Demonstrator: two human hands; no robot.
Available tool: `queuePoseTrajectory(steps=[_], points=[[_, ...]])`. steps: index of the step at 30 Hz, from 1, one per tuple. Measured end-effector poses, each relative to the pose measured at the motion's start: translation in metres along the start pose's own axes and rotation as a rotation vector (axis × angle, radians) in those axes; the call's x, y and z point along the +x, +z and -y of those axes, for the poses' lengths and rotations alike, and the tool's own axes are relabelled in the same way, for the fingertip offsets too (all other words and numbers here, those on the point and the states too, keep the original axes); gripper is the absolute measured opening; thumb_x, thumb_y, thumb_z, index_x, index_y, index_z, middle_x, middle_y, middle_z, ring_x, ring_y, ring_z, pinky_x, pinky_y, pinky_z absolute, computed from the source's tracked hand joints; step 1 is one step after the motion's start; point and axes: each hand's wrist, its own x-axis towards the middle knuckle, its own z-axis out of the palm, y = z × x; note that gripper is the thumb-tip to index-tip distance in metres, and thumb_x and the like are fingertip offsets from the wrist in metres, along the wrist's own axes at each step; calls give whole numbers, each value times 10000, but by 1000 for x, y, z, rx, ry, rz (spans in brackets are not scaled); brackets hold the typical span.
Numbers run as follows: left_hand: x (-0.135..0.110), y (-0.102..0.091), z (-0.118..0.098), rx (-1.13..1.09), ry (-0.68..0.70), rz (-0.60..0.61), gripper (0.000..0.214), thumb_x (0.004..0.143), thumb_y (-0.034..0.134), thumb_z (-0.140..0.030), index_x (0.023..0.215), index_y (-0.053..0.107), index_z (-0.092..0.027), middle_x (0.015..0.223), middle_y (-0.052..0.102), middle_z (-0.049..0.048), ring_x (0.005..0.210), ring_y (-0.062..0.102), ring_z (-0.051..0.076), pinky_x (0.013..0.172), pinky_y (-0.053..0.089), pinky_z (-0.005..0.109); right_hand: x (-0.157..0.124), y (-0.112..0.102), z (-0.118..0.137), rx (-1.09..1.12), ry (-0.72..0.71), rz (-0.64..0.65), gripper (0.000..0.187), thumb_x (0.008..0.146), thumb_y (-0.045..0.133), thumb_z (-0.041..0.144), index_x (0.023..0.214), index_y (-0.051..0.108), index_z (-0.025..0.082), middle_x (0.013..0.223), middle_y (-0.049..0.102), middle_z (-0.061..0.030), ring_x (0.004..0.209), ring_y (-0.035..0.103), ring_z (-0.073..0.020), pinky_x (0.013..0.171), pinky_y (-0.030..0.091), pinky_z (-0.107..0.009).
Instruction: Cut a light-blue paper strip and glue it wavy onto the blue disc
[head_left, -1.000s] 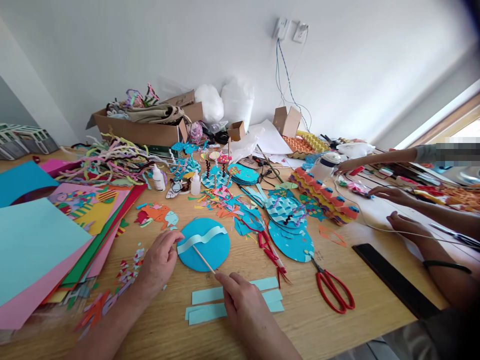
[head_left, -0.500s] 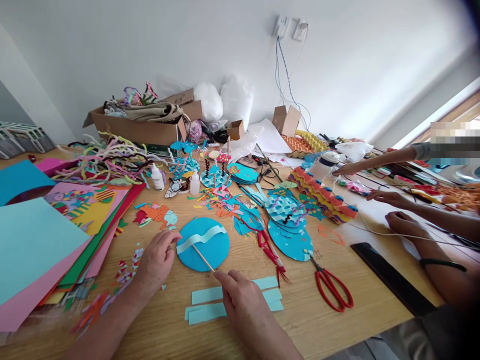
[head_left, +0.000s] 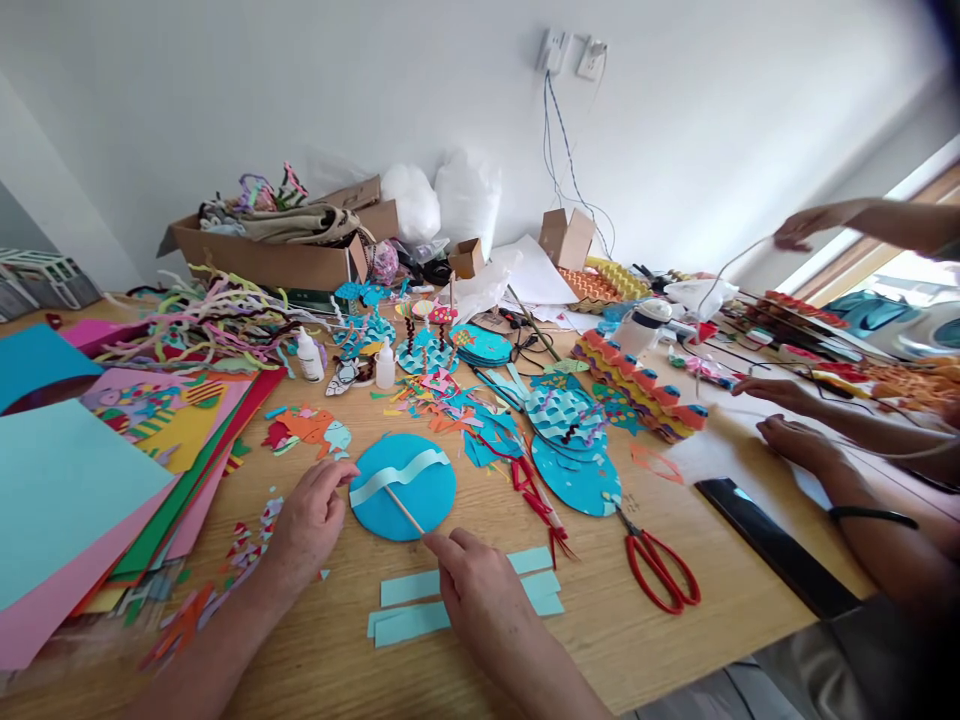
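A round blue paper disc lies on the wooden table in front of me. Across it runs a wavy light-blue paper strip, bulging up in places. My left hand has its fingers closed at the disc's left edge, close to the strip's end. Between the fingers of my right hand is a thin wooden stick, whose far tip reaches beneath or against the strip. Several cut light-blue strips lie under and beside my right hand.
Red-handled scissors and a long black object lie to the right. Glue bottles stand beyond the disc. Stacked coloured paper covers the left. Other people's hands work at the right, one raised with a cord.
At the right, another person's arm has lifted from the table, drawing up a cord. My hands and the stick stay almost in place; the view has shifted slightly.
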Motion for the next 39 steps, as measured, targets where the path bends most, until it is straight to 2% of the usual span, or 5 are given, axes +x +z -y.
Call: queuePoseTrajectory(steps=[5, 10, 19, 30, 39], points=[[0, 0, 1, -18, -15, 0, 352, 655, 328, -43, 882, 553, -190, 826, 640, 42, 770, 625, 193, 679, 509, 314, -3, -4, 2, 35, 13, 15, 373, 792, 403, 58, 1062, 579, 246, 843, 626, -39, 726, 624, -175, 548, 338, -227], [-1, 1, 0, -54, -12, 38, 227, 799, 392, -167, 933, 574, -188, 892, 637, 65, 837, 613, 203, 713, 512, 322, -13, -2, -3, 89, 43, 13, 435, 783, 406, 44, 1143, 559, 235, 880, 629, -59, 747, 625, -187, 588, 376, -236], [-3, 11, 2, -2, 20, 84, 277, 813, 473, -328, 1042, 573, -209, 1025, 634, 76, 987, 565, 244, 873, 456, 413, -26, -4, -9, 281, -62, -148, 435, 802, 386, 68, 1183, 531, 221, 846, 600, -50, 722, 585, -157, 600, 391, -224], [0, 17, -5, -66, -89, 157, 274, 748, 522, -244, 1019, 521, -205, 978, 633, 72, 900, 596, 231, 789, 488, 404, -15, 5, -1, 272, -41, -164, 419, 789, 379, 60, 1145, 553, 194, 824, 596, -59, 689, 574, -155, 594, 396, -224], [2, 17, -6, -62, -88, 128, 269, 737, 503, -197, 1005, 527, -196, 891, 633, 58, 844, 607, 218, 737, 503, 366, -16, 14, -2, 297, -73, -233, 411, 803, 350, 73, 1147, 552, 169, 805, 593, -70, 691, 583, -169, 582, 409, -237]])
